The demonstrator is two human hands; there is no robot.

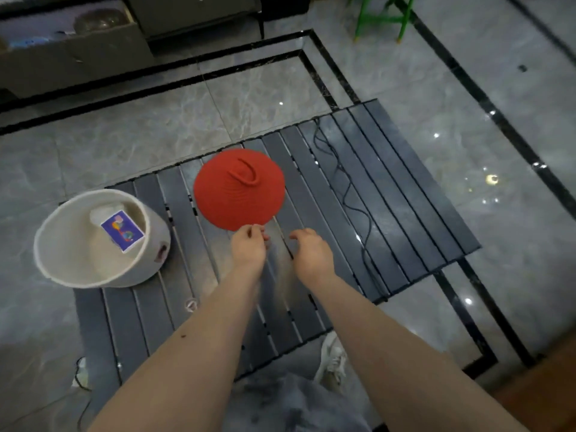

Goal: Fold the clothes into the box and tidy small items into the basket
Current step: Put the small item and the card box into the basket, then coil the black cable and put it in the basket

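A round red knitted piece (239, 189) with a small loop on top lies on the dark slatted table (389, 194). My left hand (249, 247) is at its near edge, fingertips pinched together right at the rim. My right hand (311, 249) hovers just to the right with loosely curled fingers and holds nothing. A white basket (56, 244) stands at the table's left edge, tilted toward me, with a blue patterned card (122, 231) and a pale item inside.
A thin black cable (349, 194) snakes over the right part of the table. Grey glossy floor tiles surround the table. A grey cabinet stands at the back left, a green stool (381, 17) at the back right. My shoe (332, 363) shows below the table.
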